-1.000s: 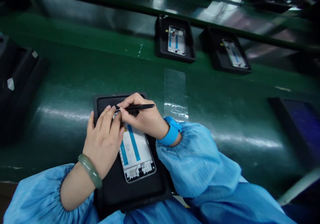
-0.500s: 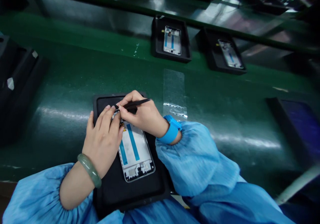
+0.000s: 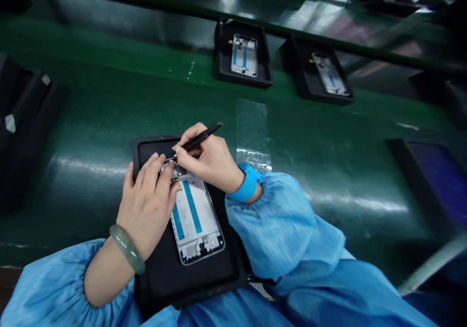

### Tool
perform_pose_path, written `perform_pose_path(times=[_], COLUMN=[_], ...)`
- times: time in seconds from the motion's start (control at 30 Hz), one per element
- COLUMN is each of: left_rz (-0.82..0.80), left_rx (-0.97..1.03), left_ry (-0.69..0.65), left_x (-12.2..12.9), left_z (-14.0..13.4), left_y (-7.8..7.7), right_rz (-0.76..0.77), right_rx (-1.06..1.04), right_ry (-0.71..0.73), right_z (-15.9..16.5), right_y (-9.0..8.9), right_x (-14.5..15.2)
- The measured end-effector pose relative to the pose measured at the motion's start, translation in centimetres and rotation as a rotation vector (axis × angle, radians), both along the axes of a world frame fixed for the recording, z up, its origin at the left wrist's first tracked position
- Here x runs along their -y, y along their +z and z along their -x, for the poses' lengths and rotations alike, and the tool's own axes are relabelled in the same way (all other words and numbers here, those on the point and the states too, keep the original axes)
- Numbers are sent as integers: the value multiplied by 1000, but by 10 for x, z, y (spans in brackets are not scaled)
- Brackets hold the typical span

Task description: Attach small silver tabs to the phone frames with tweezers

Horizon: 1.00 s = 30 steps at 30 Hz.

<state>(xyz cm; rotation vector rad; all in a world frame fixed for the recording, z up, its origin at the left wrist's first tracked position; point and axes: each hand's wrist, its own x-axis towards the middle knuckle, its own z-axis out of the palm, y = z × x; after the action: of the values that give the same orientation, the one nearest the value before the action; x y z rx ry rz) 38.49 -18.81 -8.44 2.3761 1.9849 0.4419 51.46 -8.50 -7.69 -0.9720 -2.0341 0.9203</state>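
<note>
Phone frame [image 3: 203,210] lies aslant in black tray [image 3: 197,276], top end near tray's far edge, bottom end towards near right corner. Left hand [image 3: 148,195] spreads over frame's upper left side, apparently bracing it. Right hand [image 3: 213,160], close beside, pinches slim black tool [image 3: 204,136]; tip hidden, contact can't be told. Looks like fine detail step at top end; next move seems to call for frame held firm, small careful tool pressure.

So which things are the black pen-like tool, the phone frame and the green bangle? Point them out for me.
Black pen-like tool [image 3: 201,136]: head view, on its shaft.
Phone frame [image 3: 187,215]: head view, on the white panel between the blue strips.
Green bangle [image 3: 127,249]: head view, mid-band.
</note>
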Motion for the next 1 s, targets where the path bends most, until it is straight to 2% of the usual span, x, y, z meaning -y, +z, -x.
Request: perform_pose_path(times=[0.07, 0.17, 0.33, 0.43, 0.57, 0.63, 0.87, 1.0], left_rz=[7, 5, 12, 14, 18, 23, 19, 17], left_rx=[3, 0, 14, 19, 27, 33, 32, 25], left_ry=[3, 5, 14, 13, 12, 16, 9, 5], left_x=[0, 0, 1, 0, 0, -1, 0, 0], left_z=[-1, -1, -2, -2, -3, -3, -2, -2], left_y=[1, 1, 2, 2, 2, 2, 2, 2], right_rz=[-43, -190, -366, -343, -113, -62, -256, -231], right_rx=[19, 97, 266, 244, 64, 37, 108, 72], right_ry=[4, 17, 127, 119, 36, 14, 9, -58], right_z=[-1, -1, 0, -1, -4, -6, -4, -4], right_y=[0, 1, 5, 5, -1, -4, -4, -5], right_x=[0, 2, 4, 3, -2, -3, 4, 5])
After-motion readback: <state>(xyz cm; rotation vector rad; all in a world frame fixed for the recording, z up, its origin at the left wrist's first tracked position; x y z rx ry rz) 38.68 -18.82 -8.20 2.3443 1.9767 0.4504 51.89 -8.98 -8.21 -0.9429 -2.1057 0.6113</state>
